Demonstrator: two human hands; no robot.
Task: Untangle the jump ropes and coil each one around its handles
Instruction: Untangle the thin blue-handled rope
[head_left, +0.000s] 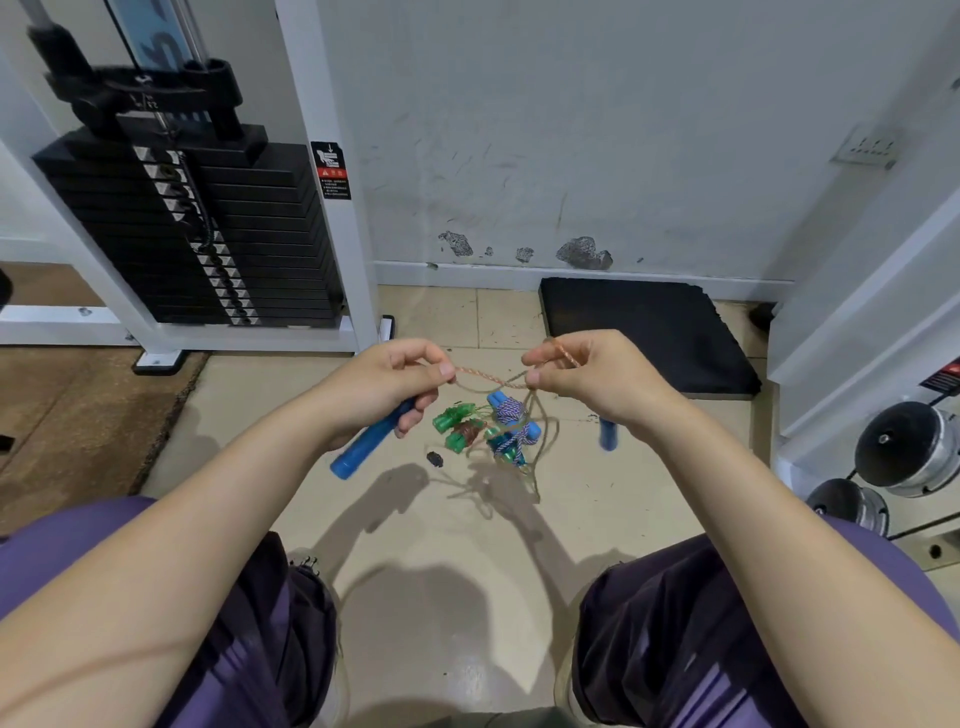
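Left hand: my left hand (395, 379) has its lower fingers (410, 415) curled round a blue handle (371, 441) while thumb and forefinger pinch the orange braided rope (488, 382).
Right hand: my right hand (582, 371) pinches the same rope just across from the left, a short span held between them.
Second handle: the other blue handle (607, 434) hangs blurred below my right wrist.
Finished ropes: a green-handled bundle (460, 428) and a blue-handled bundle (511, 428) lie on the floor (415, 530) directly beneath the held rope.
Slack: loose loops trail down beside the blue-handled bundle.
Risk: in my judgement, pulling the span tight could cinch a knot; dragging slack could snag the coiled bundles.
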